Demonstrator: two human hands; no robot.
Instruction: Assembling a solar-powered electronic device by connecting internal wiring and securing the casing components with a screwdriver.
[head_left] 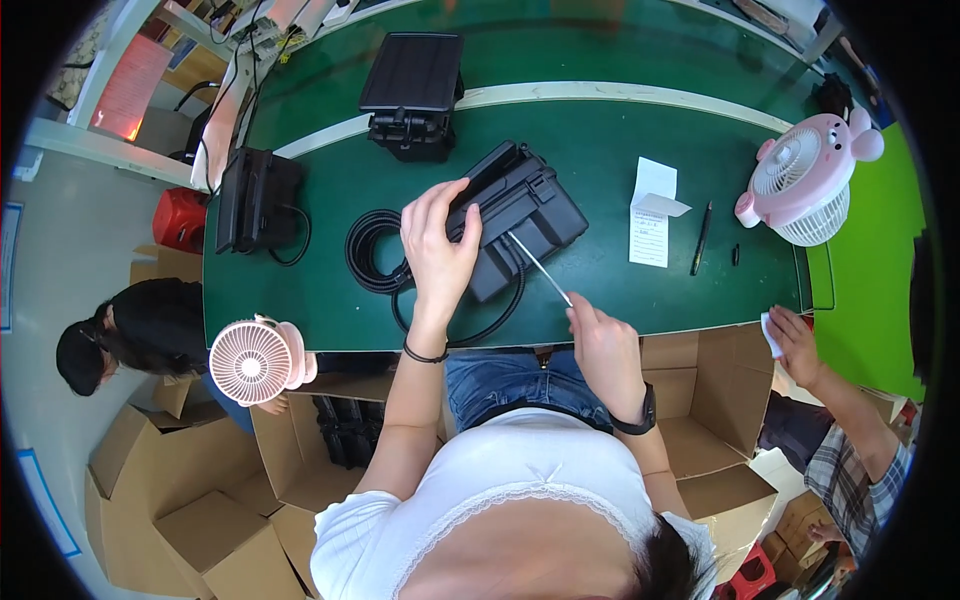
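Evidently, the right hand (605, 345) is curled round the near end of a slim metal tool (541, 266), pinching it so that the handle hardly shows. Ahead and to the left of that hand, the shaft's tip meets the black case (545, 212), or comes very near it; actual contact cannot be told. The left hand (437, 240) lies on the left end of the same case, thumb parted from the fingers; whether it grips or merely presses is unclear.

The case sits tilted on the green table (590, 115), so weak steadying could let it swivel under the tool. A poorly seated tip might then skid and scratch the housing, or jab the left hand's thumb, which is near the shaft's line. Just left of that hand, a coiled cable (366, 250) has a loop running below the case toward the right hand; a careless pull could snag it and drag the case askew.
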